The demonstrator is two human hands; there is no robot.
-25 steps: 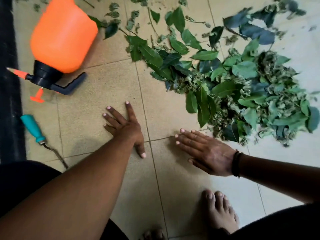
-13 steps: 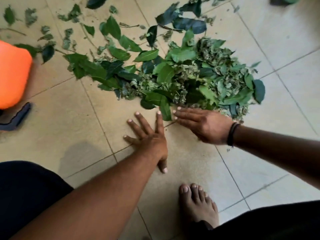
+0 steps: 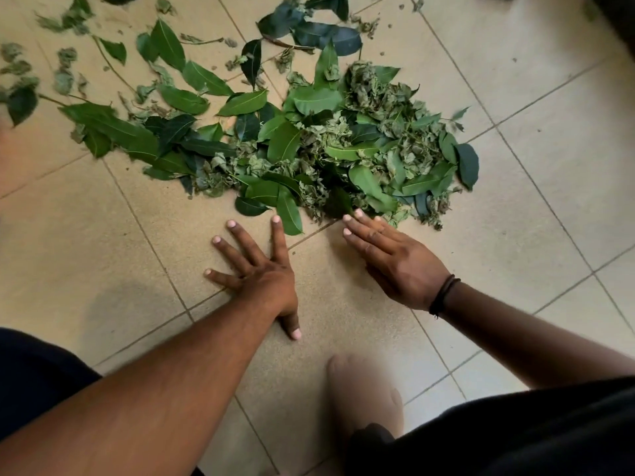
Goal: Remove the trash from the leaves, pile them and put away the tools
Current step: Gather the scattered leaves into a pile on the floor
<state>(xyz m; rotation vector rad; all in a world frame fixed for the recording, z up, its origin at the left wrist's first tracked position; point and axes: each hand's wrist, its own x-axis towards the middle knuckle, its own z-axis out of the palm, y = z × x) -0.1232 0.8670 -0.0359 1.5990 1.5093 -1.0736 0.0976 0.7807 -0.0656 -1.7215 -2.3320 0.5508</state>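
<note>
A heap of green leaves (image 3: 343, 149), fresh and wilted mixed, lies on the beige tiled floor (image 3: 103, 235). More loose leaves (image 3: 171, 63) are scattered to its upper left. My left hand (image 3: 261, 273) lies flat on the tiles with fingers spread, its index fingertip just short of the heap's near edge. My right hand (image 3: 391, 255), a dark band on its wrist, is stretched flat with straight fingers whose tips touch the heap's near edge. Neither hand holds anything. No tools are in view.
My bare foot (image 3: 364, 396) stands on the tiles below the hands, blurred. Dark clothing fills the bottom corners. Bare tiles extend to the right of the heap and to the left of my left hand.
The view has swung right, taking the orange sprayer and the teal-handled tool out of frame. Both hands have slid forward across the tiles to the heap's near edge.
</note>
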